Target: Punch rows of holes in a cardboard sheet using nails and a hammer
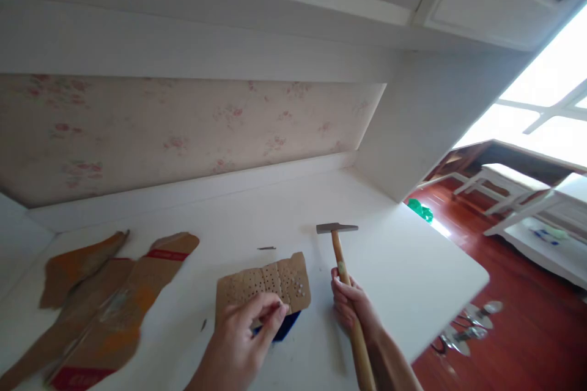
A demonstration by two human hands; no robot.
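My right hand [352, 304] is wrapped around the wooden handle of a hammer [338, 247], its metal head raised and pointing away from me. My left hand [250, 333] is closed in a pinch over a piece of brown cardboard [236, 287] dotted with small holes. Between thumb and forefinger a small dark tip shows, apparently a nail, mostly hidden by the fingers. Several small shiny heads [300, 287] stand at the cardboard's right side. Beneath its front edge a blue object [287, 325] shows in part.
Torn cardboard pieces [123, 299] lie on the white tabletop [394, 256] at left. One thin dark piece [266, 248] lies behind the punched cardboard, another dark sliver [204, 324] left of it. A white shelf [229, 30] overhangs the table. The table's right edge drops to a red floor [513, 293].
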